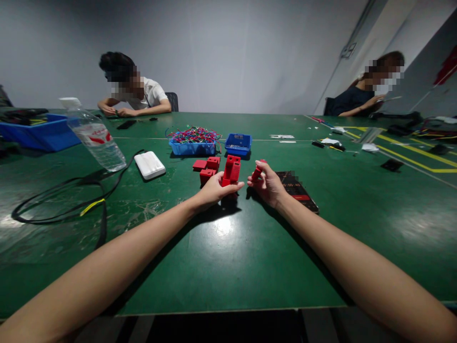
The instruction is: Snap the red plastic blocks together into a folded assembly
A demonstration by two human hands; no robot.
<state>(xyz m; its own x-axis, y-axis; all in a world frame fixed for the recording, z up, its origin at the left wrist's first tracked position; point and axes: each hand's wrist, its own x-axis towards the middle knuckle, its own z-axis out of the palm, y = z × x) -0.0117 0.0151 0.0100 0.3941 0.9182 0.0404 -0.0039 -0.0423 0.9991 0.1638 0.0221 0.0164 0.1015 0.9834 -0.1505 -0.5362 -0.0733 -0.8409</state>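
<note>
**Two hands, two red plastic parts at mid-surface**

Head view: the left hand [214, 190] has its fingers closed around a tall red plastic block [231, 171] standing near the middle of the green surface [228, 257]. The right hand [267, 185] pinches a small red piece [257, 170] just beside it. Three more red blocks [207, 169] lie just behind the left hand. Toward the far edge sit a blue tray of coloured wires [194, 141] and a small blue bin [238, 144]. A phone [298, 190] lies beside the right wrist.

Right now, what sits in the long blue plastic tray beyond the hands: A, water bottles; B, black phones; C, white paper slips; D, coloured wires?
D: the long blue plastic tray is heaped with a tangle of red, green and blue coloured wires.
</note>
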